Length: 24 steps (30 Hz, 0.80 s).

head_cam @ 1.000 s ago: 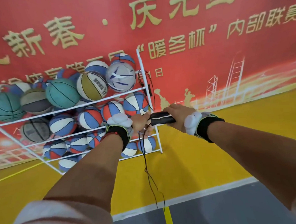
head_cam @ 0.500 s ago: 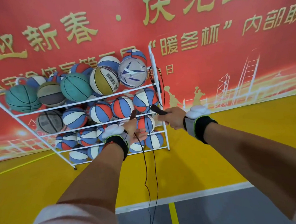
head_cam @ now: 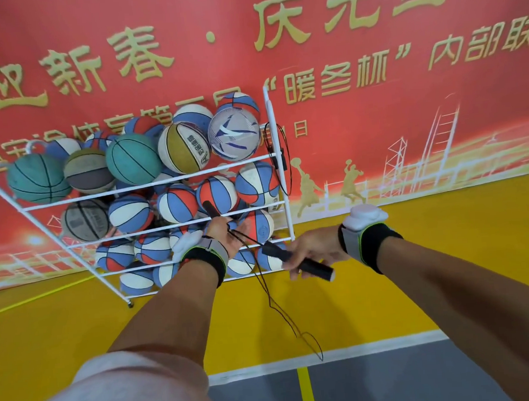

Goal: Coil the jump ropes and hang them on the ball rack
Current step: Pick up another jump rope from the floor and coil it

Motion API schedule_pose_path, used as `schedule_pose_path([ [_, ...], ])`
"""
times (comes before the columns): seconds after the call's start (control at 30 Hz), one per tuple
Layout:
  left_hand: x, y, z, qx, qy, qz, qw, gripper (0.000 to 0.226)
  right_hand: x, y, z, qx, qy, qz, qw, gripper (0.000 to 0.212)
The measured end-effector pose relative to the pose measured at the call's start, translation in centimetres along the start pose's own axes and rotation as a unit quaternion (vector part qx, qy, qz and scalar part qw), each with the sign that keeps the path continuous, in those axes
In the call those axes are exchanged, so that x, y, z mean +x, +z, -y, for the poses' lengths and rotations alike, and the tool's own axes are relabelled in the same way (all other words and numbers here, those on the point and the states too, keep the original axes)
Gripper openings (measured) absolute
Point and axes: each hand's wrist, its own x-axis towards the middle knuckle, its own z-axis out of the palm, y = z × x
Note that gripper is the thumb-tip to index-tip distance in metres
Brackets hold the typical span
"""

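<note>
Both arms are held out toward the ball rack (head_cam: 102, 196). One black handle of the jump rope (head_cam: 301, 262) is gripped in the right hand (head_cam: 317, 248), and the other is pinched in the palm-up left hand (head_cam: 228, 238), with cord laid across the palm. Slack cord is seen hanging between the forearms over open yellow floor (head_cam: 371, 302). The shelves are filled with balls (head_cam: 130, 159), and another rope (head_cam: 281, 156) is hung on the right post.

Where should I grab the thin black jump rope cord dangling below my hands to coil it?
Probably pinch the thin black cord just below the left hand, where its two strands hang close together, coming from the right side; lower down they spread into a loose loop.
</note>
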Motion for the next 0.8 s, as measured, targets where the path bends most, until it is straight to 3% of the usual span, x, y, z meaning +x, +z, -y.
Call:
schedule_pose_path([
  [0.13, 0.4, 0.9, 0.1, -0.029, 0.003, -0.039, 0.999, 0.027, 0.1, 0.0, -2.3, -0.066, 0.058, 0.042, 0.995, 0.015],
  [0.27, 0.5, 2.2, 0.8, 0.048, 0.007, 0.037, 0.998, 0.039, 1.6, 0.4, -2.4, -0.092, 0.076, -0.027, 0.992, 0.023],
  [0.53, -0.8, 3.2, 0.0, 0.107, -0.040, 0.147, 0.983, 0.020, 3.5, 2.4, 0.7, 0.047, 0.002, -0.057, 0.997, 0.021],
  [0.7, -1.0, 2.5, -1.0, 0.128, -0.029, 0.125, 0.983, 0.029, 3.7, 2.5, 3.2, 0.119, -0.078, -0.117, 0.983, 0.031],
  [0.8, -0.9, 1.4, -1.7, 0.121, -0.032, 0.113, 0.986, 0.028, 4.0, 2.6, 3.7, 0.133, -0.144, -0.160, 0.968, 0.019],
])
